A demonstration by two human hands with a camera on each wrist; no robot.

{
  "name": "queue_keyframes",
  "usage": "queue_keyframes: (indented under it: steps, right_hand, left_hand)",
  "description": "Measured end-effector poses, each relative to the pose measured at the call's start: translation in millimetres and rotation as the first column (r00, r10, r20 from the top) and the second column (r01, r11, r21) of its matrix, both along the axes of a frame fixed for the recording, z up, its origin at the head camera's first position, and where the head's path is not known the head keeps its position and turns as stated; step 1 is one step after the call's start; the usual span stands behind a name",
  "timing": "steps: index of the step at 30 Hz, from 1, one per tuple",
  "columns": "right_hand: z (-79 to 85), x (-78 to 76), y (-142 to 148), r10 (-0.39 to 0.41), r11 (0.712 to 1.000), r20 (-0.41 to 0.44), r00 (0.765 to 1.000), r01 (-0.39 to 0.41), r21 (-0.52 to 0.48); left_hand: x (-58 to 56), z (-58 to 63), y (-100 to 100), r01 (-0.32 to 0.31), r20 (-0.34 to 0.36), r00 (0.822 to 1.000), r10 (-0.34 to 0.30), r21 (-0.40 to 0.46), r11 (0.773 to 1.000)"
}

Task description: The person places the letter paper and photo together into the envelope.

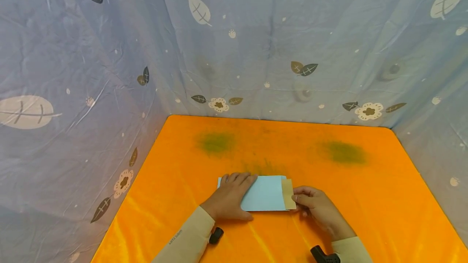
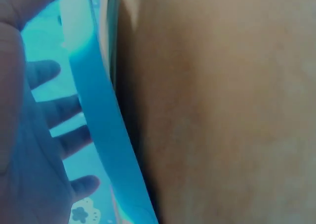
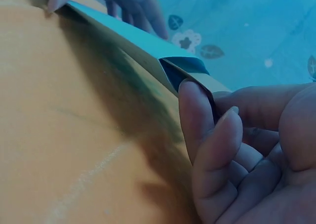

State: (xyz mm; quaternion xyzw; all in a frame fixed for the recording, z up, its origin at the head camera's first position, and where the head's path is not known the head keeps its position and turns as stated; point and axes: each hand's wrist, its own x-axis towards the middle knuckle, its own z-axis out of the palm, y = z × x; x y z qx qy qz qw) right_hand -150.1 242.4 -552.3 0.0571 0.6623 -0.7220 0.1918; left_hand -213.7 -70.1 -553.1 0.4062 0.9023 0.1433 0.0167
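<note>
A flat light blue paper box (image 1: 265, 194) lies crosswise on the orange tabletop. At its right end a tan flap (image 1: 288, 194) sticks out, and the right wrist view shows a dark opening (image 3: 172, 75) in that end. My right hand (image 1: 321, 210) pinches the flap's outer edge between thumb and fingers. Across the box's left end lies my left hand (image 1: 230, 198), its fingers over the far edge and its thumb by the near edge, holding the box. In the left wrist view, the box's blue side (image 2: 106, 110) stands beside the spread fingers. The box's contents are hidden.
An orange cloth (image 1: 175, 165) covers the table, with greenish smudges (image 1: 215, 143) toward the back. Blue-grey patterned curtains (image 1: 256, 52) hang behind the table and along both sides. Black devices (image 1: 216, 236) sit at both wrists.
</note>
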Motion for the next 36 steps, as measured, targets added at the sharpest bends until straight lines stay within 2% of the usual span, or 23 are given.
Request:
queue_keyframes:
  steps: [5,11,18,26,33,36]
  right_hand:
    - [0.5,1.0,1,-0.052,0.999,0.006,0.999,0.052,0.01]
    - [4.4,2.8,3,-0.138,0.981,-0.026,0.99,0.14,0.133]
    - [8.1,4.0,3,-0.166,0.967,-0.046,0.985,0.172,0.188]
    - [10.7,4.3,-6,-0.106,0.977,-0.064,0.992,0.116,0.177]
    - [8.4,2.2,-10,-0.042,0.974,-0.071,0.997,0.056,0.217]
    - [7.7,2.5,-10,-0.006,0.986,-0.061,0.998,0.016,0.164]
  left_hand:
    - [0.2,-0.1,0,-0.025,-0.029,0.999,0.024,-0.016,1.0]
    - [0.0,1.1,-1,-0.019,-0.056,0.998,0.019,0.008,1.0]
    - [-0.2,0.5,-1,-0.021,-0.084,0.996,0.021,0.007,1.0]
    - [0.6,1.6,3,0.009,-0.092,0.996,-0.007,0.022,1.0]
    - [0.5,0.1,5,0.015,-0.102,0.995,-0.012,0.026,1.0]
    - [0.7,0.3,4,0.017,-0.108,0.994,-0.014,0.025,1.0]
